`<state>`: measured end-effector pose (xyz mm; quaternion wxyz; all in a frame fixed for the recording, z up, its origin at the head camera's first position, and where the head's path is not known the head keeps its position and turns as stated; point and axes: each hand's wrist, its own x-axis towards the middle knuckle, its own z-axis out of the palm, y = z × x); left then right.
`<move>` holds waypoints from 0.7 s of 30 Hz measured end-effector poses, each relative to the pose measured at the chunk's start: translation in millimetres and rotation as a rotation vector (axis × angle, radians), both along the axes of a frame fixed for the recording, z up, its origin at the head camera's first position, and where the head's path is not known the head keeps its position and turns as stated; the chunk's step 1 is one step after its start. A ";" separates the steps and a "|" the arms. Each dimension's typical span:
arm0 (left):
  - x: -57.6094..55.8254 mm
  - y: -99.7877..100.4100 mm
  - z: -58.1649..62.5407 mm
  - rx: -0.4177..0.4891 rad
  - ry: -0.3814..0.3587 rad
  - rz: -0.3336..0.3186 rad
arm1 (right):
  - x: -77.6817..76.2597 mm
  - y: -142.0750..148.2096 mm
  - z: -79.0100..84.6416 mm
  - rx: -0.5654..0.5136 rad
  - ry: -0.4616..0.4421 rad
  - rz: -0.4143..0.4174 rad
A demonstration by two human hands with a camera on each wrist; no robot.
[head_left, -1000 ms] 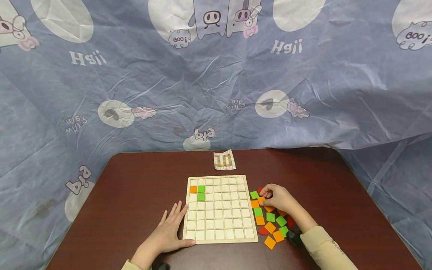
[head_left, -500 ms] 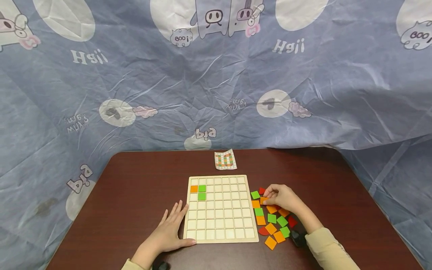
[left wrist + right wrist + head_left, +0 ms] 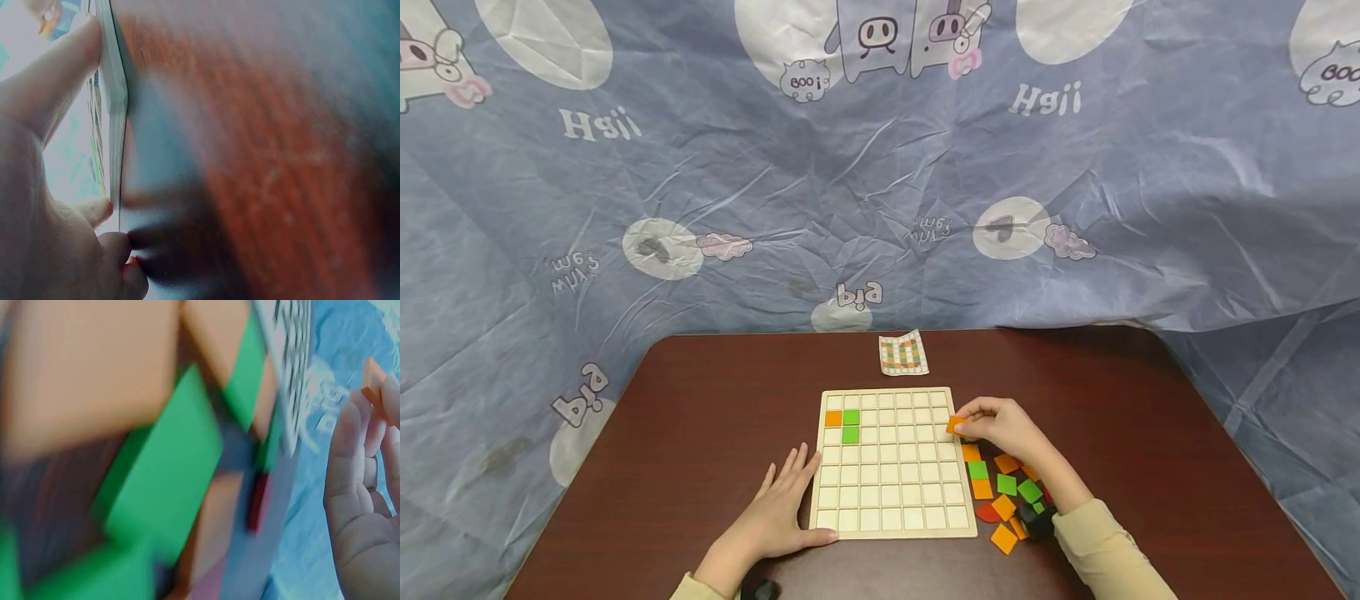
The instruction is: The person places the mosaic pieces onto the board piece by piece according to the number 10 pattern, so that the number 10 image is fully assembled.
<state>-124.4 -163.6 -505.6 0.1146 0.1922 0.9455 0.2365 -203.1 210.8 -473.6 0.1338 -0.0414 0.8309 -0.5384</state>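
A pale wooden grid board point(image 3: 891, 473) lies on the table, with one orange tile point(image 3: 833, 418) and two green tiles point(image 3: 851, 426) in cells near its upper left. My left hand point(image 3: 775, 512) rests at the board's left side, fingers spread and straight, thumb along the near corner. My right hand point(image 3: 1006, 427) pinches an orange square tile point(image 3: 955, 424) between thumb and fingertips, over the board's right edge. The right wrist view shows that same orange tile point(image 3: 374, 387) raised in the fingers.
Right of the board lie loose orange, green and red tiles point(image 3: 1007, 484), partly under my right wrist. Behind the board a small paper point(image 3: 904, 353) with a coloured grid pattern lies on the dark wooden table point(image 3: 730, 400). A blue printed cloth point(image 3: 805, 183) hangs behind.
My right hand has picked an orange tile from the loose tiles and moved it left to the board's right edge. My left hand has stayed in place.
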 end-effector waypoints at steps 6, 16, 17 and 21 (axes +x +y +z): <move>0.2 0.6 1.0 -0.003 -0.003 -0.004 | -2.1 -37.8 4.7 -0.078 -0.003 0.010; 1.6 2.6 3.0 0.000 0.004 0.011 | -2.6 -99.4 0.9 -0.098 0.017 0.041; 1.7 2.8 3.3 0.001 0.004 0.012 | -2.4 -104.6 0.6 -0.087 0.023 0.043; 2.1 3.2 4.7 0.008 0.003 0.014 | -1.3 -123.5 -0.7 -0.034 0.059 0.063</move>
